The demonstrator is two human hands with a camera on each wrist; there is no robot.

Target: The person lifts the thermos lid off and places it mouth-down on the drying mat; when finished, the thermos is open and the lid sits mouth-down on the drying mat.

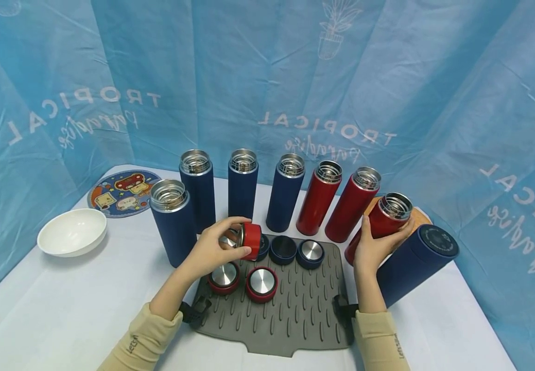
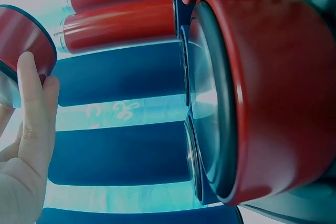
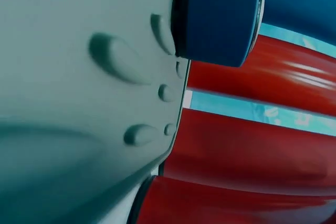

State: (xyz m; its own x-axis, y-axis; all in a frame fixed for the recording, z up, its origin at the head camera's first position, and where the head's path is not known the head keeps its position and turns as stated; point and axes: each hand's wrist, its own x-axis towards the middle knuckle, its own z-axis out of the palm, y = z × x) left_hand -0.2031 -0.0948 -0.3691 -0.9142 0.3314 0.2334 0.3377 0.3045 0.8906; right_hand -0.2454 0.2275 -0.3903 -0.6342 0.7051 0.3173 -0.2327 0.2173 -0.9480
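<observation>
My left hand (image 1: 212,246) pinches a red bottle lid (image 1: 251,238) between thumb and fingers, tilted on its side above the grey ridged mat (image 1: 295,309). In the left wrist view the same lid (image 2: 23,38) is at the left edge. At the right, my right hand (image 1: 375,252) grips a red open-topped bottle (image 1: 382,222) near its steel neck. Two red lids with silver tops (image 1: 224,275) (image 1: 262,282) lie on the mat. Behind them stand several blue lids (image 1: 283,249), partly hidden by my left hand. The right wrist view does not show the right hand.
Open blue bottles (image 1: 173,226) and two red bottles (image 1: 319,198) stand around the mat's back and left. A capped blue bottle (image 1: 413,268) leans at the right. A white bowl (image 1: 72,232) and a round patterned placemat (image 1: 123,193) lie left. A blue curtain (image 1: 267,77) hangs behind.
</observation>
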